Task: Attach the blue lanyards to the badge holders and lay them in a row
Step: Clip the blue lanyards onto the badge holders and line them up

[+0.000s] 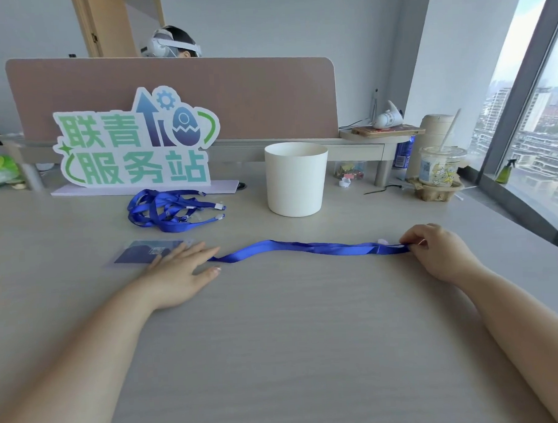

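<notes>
Left hand (pixel 178 271): flat, fingers spread, pressing the blue lanyard (pixel 305 248) end beside the badge holder (pixel 145 252).
Right hand (pixel 433 249): pinching the lanyard's other end, strap stretched across the desk (pixel 293 338).

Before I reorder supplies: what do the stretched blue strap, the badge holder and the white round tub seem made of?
Stretched blue strap: woven fabric, likely polyester; slight sheen, drapes limply. Badge holder: apparently clear soft plastic; glossy edges around a dark card. White round tub: probably matte plastic or ceramic; smooth, no glare.
</notes>
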Tool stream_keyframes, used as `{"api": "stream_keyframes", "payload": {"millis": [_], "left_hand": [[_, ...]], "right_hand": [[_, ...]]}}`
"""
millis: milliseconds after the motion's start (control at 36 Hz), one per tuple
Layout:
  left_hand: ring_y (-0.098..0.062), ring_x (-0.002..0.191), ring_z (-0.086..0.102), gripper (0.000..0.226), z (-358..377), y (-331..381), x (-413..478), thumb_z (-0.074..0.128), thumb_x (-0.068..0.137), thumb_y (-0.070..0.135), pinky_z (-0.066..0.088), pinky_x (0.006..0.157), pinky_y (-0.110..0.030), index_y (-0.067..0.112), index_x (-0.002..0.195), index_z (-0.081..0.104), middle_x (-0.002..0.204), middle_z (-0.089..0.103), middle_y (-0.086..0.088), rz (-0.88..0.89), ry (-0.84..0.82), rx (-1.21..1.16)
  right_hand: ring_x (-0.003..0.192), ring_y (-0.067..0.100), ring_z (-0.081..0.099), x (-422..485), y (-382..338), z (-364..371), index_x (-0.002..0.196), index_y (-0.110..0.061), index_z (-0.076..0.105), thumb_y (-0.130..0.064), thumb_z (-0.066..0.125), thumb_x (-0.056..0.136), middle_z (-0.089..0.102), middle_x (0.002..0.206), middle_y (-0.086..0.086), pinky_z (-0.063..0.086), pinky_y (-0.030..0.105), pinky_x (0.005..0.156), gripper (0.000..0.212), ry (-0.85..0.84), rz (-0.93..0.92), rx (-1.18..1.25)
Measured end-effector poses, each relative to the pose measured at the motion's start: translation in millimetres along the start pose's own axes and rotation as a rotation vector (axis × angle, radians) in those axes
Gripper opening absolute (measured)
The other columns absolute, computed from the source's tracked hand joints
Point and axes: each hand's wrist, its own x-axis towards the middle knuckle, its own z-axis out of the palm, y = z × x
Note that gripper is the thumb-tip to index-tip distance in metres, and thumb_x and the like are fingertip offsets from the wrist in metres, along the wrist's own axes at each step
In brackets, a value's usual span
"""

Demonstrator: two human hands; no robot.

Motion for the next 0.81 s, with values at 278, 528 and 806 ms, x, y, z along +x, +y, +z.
{"api": "stream_keyframes", "payload": {"millis": [278,528,806], "left_hand": [[-0.009,0.146,-0.005,0.047,4.9,-8.3,5.9,0.022,0.098,0.052,0.004,0.118,-0.042,0.052,0.144,0.013,0.158,0.006,0.017,-0.021,-0.007,0.036],[-0.012,0.146,-0.007,0.045,8.1,-11.5,8.8,0.014,0.097,0.054,0.002,0.118,-0.044,0.056,0.142,0.005,0.158,0.001,0.017,-0.038,-0.024,0.080],[-0.014,0.146,-0.008,0.045,7.8,-7.4,8.5,0.013,0.097,0.054,0.000,0.118,-0.045,0.058,0.141,0.004,0.158,-0.002,0.016,-0.031,-0.032,0.092]], "right_hand": [[0.073,0.024,0.056,1.7,19.9,-20.3,0.086,-0.017,0.068,0.003,0.053,0.088,0.065,0.082,0.011,0.048,0.032,0.069,0.025,0.019,0.200,0.500],[0.078,0.027,0.062,-0.6,18.0,-22.0,0.079,-0.016,0.070,0.003,0.056,0.084,0.068,0.081,0.011,0.049,0.029,0.066,0.023,0.048,0.291,0.441],[0.055,0.019,0.065,-4.0,7.3,-31.6,0.090,-0.009,0.063,0.000,0.048,0.092,0.068,0.077,0.014,0.056,0.023,0.055,0.018,0.109,0.330,0.598]]}}
